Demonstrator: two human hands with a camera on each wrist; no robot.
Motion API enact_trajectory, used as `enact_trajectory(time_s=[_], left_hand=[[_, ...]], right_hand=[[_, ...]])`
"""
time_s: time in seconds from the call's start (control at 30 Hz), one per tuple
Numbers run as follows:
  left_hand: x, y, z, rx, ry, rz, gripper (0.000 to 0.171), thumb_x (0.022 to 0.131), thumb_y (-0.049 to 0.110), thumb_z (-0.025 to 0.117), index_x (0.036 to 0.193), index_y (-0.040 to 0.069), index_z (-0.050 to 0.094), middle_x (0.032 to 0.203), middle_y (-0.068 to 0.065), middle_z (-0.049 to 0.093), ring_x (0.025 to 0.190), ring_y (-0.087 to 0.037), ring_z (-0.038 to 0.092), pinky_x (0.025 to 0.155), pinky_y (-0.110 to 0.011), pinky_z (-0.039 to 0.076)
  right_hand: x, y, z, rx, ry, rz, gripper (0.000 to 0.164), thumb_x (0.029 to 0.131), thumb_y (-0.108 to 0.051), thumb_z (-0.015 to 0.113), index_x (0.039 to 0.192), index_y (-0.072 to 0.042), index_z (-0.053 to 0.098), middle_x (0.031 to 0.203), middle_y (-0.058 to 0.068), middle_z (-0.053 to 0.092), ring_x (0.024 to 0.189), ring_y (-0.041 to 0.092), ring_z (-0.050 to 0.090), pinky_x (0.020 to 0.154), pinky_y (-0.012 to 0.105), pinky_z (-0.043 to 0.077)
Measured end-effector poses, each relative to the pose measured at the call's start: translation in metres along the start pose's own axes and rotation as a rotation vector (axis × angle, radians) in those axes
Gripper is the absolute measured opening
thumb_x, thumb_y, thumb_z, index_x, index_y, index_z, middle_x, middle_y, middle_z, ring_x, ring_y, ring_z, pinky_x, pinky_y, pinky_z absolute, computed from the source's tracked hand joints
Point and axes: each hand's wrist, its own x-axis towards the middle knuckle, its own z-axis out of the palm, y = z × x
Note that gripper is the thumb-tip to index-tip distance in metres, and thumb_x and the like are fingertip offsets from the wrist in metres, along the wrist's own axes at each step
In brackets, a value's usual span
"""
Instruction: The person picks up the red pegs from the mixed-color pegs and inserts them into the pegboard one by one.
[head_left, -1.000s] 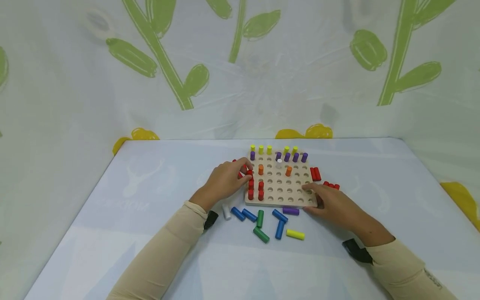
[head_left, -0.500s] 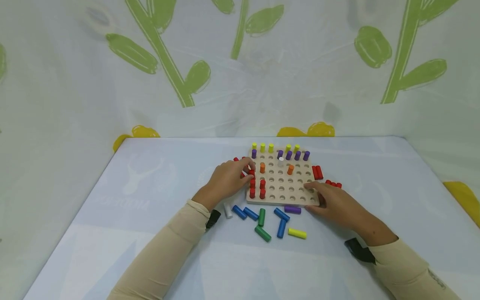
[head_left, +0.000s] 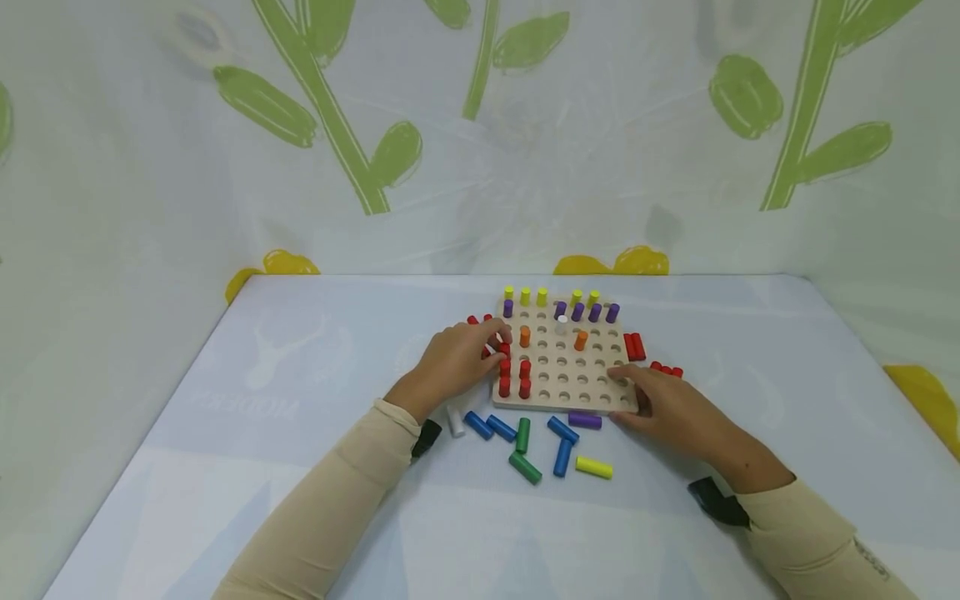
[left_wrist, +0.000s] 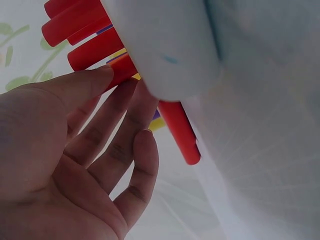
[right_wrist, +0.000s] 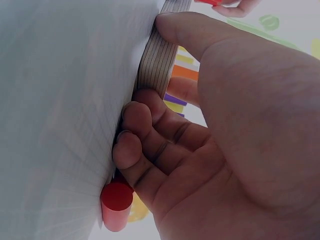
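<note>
A wooden pegboard (head_left: 558, 405) with rows of round holes lies on the table, pegs standing in some of them. At its left side my left hand (head_left: 453, 358) pinches a red peg (left_wrist: 122, 69) between thumb and fingers; whether its lower end is in a hole is hidden. Just in front stand several red pegs (head_left: 505, 387) in the board. My right hand (head_left: 675, 412) grips the near right corner, thumb against the front edge, index finger on top. Its other fingers curl by the side edge (right_wrist: 155, 70), close to a red peg (right_wrist: 117, 202) lying on the table.
Loose blue (head_left: 478, 425), green (head_left: 525, 467), yellow (head_left: 594, 467), purple (head_left: 585, 420) and white pegs (head_left: 456, 421) lie before the board. Red pegs (head_left: 634, 346) lie to its right, others partly behind my left hand. Yellow (head_left: 542, 297), purple (head_left: 595, 312) and orange pegs (head_left: 581, 341) stand in it.
The head view has shifted slightly. Both hands keep nearly the same place on the board, and the pegs look unchanged.
</note>
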Motion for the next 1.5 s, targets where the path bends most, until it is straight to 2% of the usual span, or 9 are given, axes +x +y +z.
enact_trajectory(time_s=[0.13, 0.4, 0.6, 0.8, 0.97, 1.13, 1.27, 1.37, 1.5], left_hand=[[0.000, -0.002, -0.001, 0.014, 0.011, -0.031, 0.032, 0.094, 0.024, 0.070, 0.125, 0.022, 0.062, 0.110, 0.002, 0.073, 0.091, -0.015, 0.066, 0.079, -0.030, 0.055], [0.000, -0.013, -0.011, 0.068, 0.077, -0.042, 0.036, 0.093, 0.024, 0.072, 0.128, 0.021, 0.063, 0.120, -0.005, 0.061, 0.082, -0.019, 0.062, 0.075, -0.032, 0.057], [-0.001, -0.018, -0.014, 0.086, 0.042, -0.091, 0.033, 0.094, 0.027, 0.071, 0.125, 0.022, 0.065, 0.125, -0.007, 0.059, 0.083, -0.022, 0.062, 0.077, -0.035, 0.059], [0.000, -0.019, -0.013, 0.091, -0.007, -0.102, 0.030, 0.094, 0.023, 0.071, 0.124, 0.025, 0.068, 0.126, -0.007, 0.057, 0.089, -0.022, 0.062, 0.080, -0.037, 0.058], [0.001, -0.021, -0.008, 0.118, -0.074, -0.139, 0.036, 0.094, 0.024, 0.071, 0.130, 0.028, 0.067, 0.127, -0.007, 0.055, 0.096, -0.021, 0.061, 0.085, -0.037, 0.058], [0.000, -0.020, -0.007, 0.150, -0.086, -0.138, 0.036, 0.094, 0.025, 0.071, 0.129, 0.028, 0.068, 0.125, -0.006, 0.057, 0.099, -0.021, 0.060, 0.086, -0.037, 0.058], [-0.002, -0.018, -0.007, 0.155, -0.105, -0.153, 0.033, 0.093, 0.025, 0.072, 0.126, 0.026, 0.070, 0.124, -0.006, 0.059, 0.103, -0.022, 0.060, 0.089, -0.039, 0.057], [-0.003, -0.017, -0.007, 0.157, -0.117, -0.158, 0.031, 0.093, 0.024, 0.073, 0.123, 0.025, 0.071, 0.123, -0.006, 0.061, 0.103, -0.021, 0.060, 0.089, -0.038, 0.057], [-0.003, -0.018, -0.006, 0.160, -0.107, -0.155, 0.028, 0.092, 0.025, 0.074, 0.119, 0.023, 0.071, 0.119, -0.005, 0.062, 0.097, -0.020, 0.060, 0.086, -0.036, 0.057]], right_hand=[[0.001, 0.000, 0.001, 0.011, -0.020, 0.016, 0.069, 0.084, -0.035, 0.080, 0.143, -0.011, 0.052, 0.116, 0.009, 0.065, 0.093, 0.018, 0.054, 0.089, 0.041, 0.057], [0.000, 0.000, 0.000, -0.002, -0.003, 0.011, 0.069, 0.085, -0.035, 0.080, 0.144, -0.012, 0.051, 0.133, 0.015, 0.062, 0.102, 0.023, 0.057, 0.098, 0.049, 0.054], [0.000, 0.000, 0.001, 0.000, -0.014, 0.020, 0.069, 0.085, -0.036, 0.080, 0.143, -0.012, 0.052, 0.129, 0.014, 0.063, 0.099, 0.021, 0.056, 0.096, 0.048, 0.055], [0.001, 0.000, -0.001, -0.001, 0.001, 0.009, 0.069, 0.084, -0.036, 0.080, 0.143, -0.012, 0.052, 0.133, 0.015, 0.062, 0.102, 0.023, 0.057, 0.098, 0.049, 0.054], [0.002, 0.001, 0.000, 0.001, -0.009, 0.004, 0.069, 0.084, -0.037, 0.080, 0.143, -0.012, 0.052, 0.120, 0.009, 0.065, 0.093, 0.018, 0.054, 0.090, 0.042, 0.057], [0.001, 0.002, 0.000, -0.003, 0.008, -0.002, 0.069, 0.084, -0.037, 0.081, 0.142, -0.013, 0.053, 0.120, 0.009, 0.065, 0.093, 0.018, 0.054, 0.090, 0.043, 0.057], [0.001, 0.002, 0.001, 0.004, -0.008, 0.009, 0.069, 0.084, -0.037, 0.080, 0.143, -0.013, 0.052, 0.106, 0.004, 0.064, 0.090, 0.017, 0.053, 0.081, 0.034, 0.055], [0.001, 0.002, 0.002, 0.003, -0.015, 0.010, 0.069, 0.084, -0.037, 0.081, 0.142, -0.013, 0.053, 0.101, 0.002, 0.062, 0.088, 0.016, 0.052, 0.078, 0.031, 0.053], [0.001, 0.002, 0.002, -0.004, 0.000, 0.003, 0.069, 0.084, -0.037, 0.081, 0.142, -0.013, 0.053, 0.110, 0.005, 0.065, 0.090, 0.017, 0.053, 0.083, 0.036, 0.057]])
